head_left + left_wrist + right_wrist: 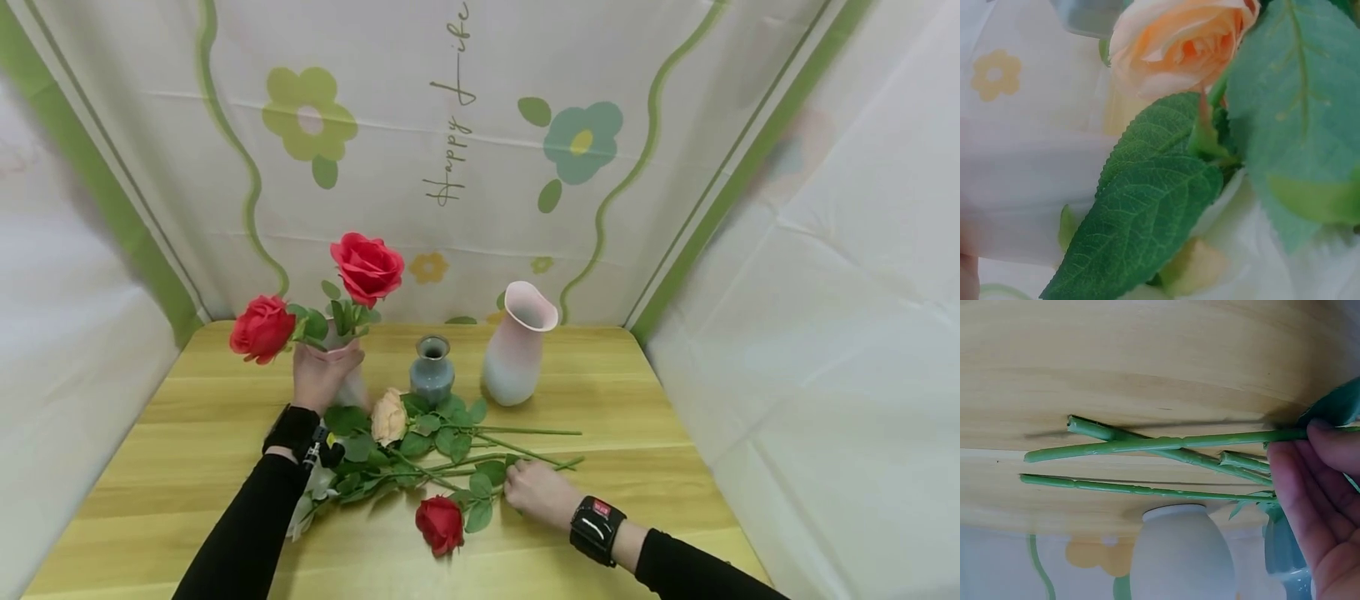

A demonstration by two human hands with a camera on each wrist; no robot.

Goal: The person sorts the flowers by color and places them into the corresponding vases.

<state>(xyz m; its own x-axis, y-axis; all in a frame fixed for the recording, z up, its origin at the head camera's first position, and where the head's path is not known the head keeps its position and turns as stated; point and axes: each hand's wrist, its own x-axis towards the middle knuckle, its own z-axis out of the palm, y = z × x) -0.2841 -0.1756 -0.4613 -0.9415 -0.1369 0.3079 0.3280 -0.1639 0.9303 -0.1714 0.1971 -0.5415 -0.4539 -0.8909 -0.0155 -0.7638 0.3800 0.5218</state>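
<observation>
My left hand (321, 379) grips a pink-and-white vase (354, 388) near its neck, and two red roses (367, 268) stand in it. Close to the left wrist camera are a peach rose (1182, 53) and large leaves (1141, 231), beside the pale vase wall. At the right, my right hand (542, 493) pinches a green stem (1235, 439) between thumb and fingers. The stem leads toward a red rose (440, 525) lying at the front of the table. Part of that stem is hidden by the hand and leaves.
A small blue-grey vase (432, 372) stands in the middle, and a taller pink-to-white vase (513, 358) to its right. Several more stems (525, 431) and white flowers (303, 508) lie on the wooden table (622, 417). Printed cloth walls (480, 167) enclose the back and sides.
</observation>
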